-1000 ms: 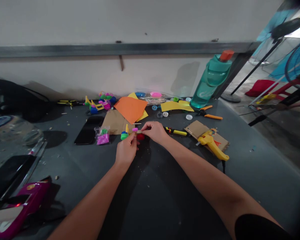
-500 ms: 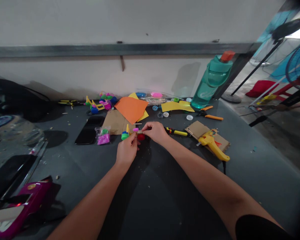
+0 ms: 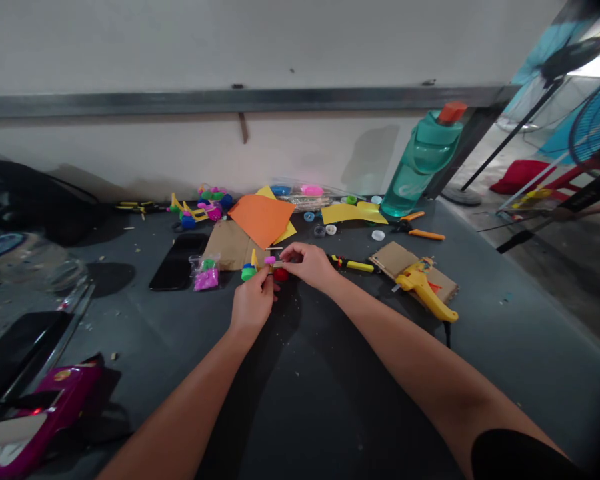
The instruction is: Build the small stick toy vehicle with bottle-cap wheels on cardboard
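Note:
Both my hands meet over a small toy assembly (image 3: pixel 266 265) on the dark table (image 3: pixel 330 400). It has a green wheel at the left, a pink cap on top, a red wheel below and a yellow strip. My left hand (image 3: pixel 253 303) is closed, its fingertips pinching the near side of the assembly. My right hand (image 3: pixel 307 265) is closed too, pinching a thin stick at the assembly's right end, just above the red wheel.
A yellow glue gun (image 3: pixel 425 288) lies on cardboard to the right. Behind are orange paper (image 3: pixel 261 217), a black phone (image 3: pixel 177 260), a bag of pink and green caps (image 3: pixel 206 272), pliers (image 3: pixel 415 229) and a teal bottle (image 3: pixel 420 163). A magenta toy car (image 3: pixel 35 417) sits near left.
Almost nothing has moved. My right hand's fingers have curled slightly tighter on the stick; the left hand holds the assembly in the same place.

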Action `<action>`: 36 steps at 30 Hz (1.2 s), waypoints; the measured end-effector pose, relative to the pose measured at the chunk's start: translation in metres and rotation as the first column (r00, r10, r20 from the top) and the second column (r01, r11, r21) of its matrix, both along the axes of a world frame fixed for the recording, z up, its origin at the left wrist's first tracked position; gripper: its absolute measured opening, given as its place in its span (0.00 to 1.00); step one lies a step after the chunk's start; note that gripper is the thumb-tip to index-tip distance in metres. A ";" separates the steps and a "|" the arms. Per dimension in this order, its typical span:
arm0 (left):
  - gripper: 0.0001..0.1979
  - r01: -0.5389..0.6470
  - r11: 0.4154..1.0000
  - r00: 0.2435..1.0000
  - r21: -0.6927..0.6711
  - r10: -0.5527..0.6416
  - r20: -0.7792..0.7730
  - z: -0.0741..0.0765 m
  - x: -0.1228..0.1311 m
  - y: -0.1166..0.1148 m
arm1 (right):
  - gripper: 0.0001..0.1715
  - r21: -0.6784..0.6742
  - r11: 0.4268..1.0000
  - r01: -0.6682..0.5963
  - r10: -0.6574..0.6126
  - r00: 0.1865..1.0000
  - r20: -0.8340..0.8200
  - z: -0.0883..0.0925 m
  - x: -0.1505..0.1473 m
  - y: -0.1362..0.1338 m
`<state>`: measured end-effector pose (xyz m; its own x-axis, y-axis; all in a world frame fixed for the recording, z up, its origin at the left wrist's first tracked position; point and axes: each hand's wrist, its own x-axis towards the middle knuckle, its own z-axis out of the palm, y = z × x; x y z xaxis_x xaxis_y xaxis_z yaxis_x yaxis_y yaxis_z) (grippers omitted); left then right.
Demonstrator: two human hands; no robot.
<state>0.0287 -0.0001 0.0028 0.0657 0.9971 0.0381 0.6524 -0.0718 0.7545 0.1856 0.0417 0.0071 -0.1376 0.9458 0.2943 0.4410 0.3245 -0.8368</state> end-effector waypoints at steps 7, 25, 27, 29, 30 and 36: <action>0.19 0.002 1.000 1.000 -0.001 -0.002 0.009 0.002 0.000 0.000 | 0.12 -0.014 1.000 0.012 -0.011 0.999 0.050 0.002 0.000 -0.001; 0.19 0.010 1.000 1.000 0.027 -0.010 -0.008 0.000 0.000 -0.001 | 0.07 0.047 0.997 0.054 -0.061 0.984 0.165 0.005 -0.005 0.000; 0.19 0.012 1.000 1.000 0.027 -0.012 -0.012 0.000 0.000 -0.001 | 0.06 0.052 0.998 0.045 -0.053 0.984 0.171 0.005 -0.005 0.000; 0.19 0.018 0.999 1.000 0.033 -0.017 -0.013 0.000 -0.001 -0.001 | 0.05 0.061 0.997 0.036 -0.046 0.983 0.178 0.005 -0.005 0.000; 0.19 0.021 0.999 1.000 0.036 -0.020 -0.014 0.000 -0.001 -0.001 | 0.05 0.070 0.997 0.034 -0.046 0.983 0.180 0.005 -0.005 0.000; 0.19 0.019 0.999 0.999 0.034 -0.018 -0.030 0.002 0.000 -0.001 | 0.04 0.092 0.995 0.026 -0.044 0.978 0.203 0.004 -0.004 0.000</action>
